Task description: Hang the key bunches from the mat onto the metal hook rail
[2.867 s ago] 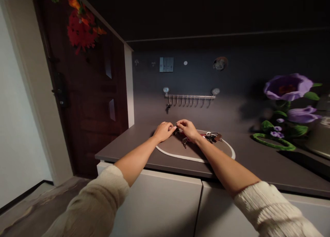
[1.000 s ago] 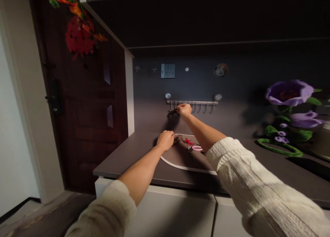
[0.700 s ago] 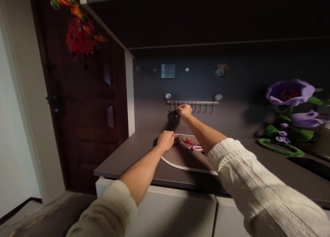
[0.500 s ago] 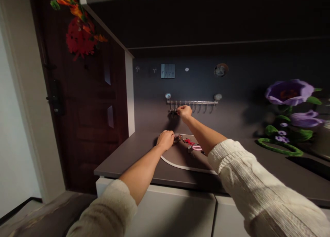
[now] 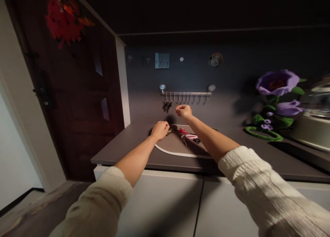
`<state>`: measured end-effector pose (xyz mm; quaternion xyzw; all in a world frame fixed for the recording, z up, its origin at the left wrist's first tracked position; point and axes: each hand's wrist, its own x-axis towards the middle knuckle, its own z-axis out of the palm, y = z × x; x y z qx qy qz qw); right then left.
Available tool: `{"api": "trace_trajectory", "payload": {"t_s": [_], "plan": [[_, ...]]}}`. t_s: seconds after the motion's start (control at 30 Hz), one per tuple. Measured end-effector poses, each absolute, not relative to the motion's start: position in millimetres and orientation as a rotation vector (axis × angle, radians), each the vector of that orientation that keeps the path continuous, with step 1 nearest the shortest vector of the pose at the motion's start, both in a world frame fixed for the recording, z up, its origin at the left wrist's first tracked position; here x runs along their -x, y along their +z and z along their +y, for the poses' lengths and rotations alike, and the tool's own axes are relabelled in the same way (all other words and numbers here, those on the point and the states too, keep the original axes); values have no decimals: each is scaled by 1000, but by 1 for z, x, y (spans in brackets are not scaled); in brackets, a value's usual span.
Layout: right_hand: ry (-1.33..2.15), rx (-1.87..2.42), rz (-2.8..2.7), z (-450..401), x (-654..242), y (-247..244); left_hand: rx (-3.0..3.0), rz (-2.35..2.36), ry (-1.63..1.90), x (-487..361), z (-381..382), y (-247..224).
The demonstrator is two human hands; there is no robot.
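Note:
Several dark keys [image 5: 167,105] hang at the left end of a clear hook rail [image 5: 187,93] on the wall. My right hand [image 5: 184,111] is just right of and below them, apart from them, its fingers curled together with nothing visible in them. My left hand [image 5: 160,130] rests at the left side of a white-rimmed tray [image 5: 180,155], fingers bent down and closed; what they grip is hidden. Beside its fingertips lie more keys on the tray, with a red charm [image 5: 182,131] and a pink loop [image 5: 191,136].
A purple fabric flower [image 5: 278,82] with a green ring base [image 5: 264,135] stands to the right, near a pale round container [image 5: 313,128]. Switches [image 5: 162,60] sit above the rail. White cabinet doors [image 5: 165,199] are below the counter; a dark door [image 5: 85,92] is at left.
My right hand has come away from the hanging keys, which stay on the rail. My left hand stays by the tray. The whole view has shifted somewhat.

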<state>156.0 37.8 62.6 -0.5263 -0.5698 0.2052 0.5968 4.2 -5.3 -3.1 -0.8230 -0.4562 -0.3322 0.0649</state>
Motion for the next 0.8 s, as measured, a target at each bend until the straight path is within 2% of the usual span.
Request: {"api": "trace_trajectory", "payload": {"t_s": [0.1, 0.27, 0.6, 0.8], "plan": [[584, 1227, -1307, 16, -163, 46, 2515, -1369, -995, -4, -5, -4], [575, 1282, -1398, -6, -174, 22, 2562, -1417, -906, -4, -3, -6], [66, 1476, -1836, -13, -185, 14, 2640, -1466, -674, 0, 0, -7], [11, 1482, -1900, -12, -182, 11, 2591, -1454, -836, 1, 4, -10]]}}
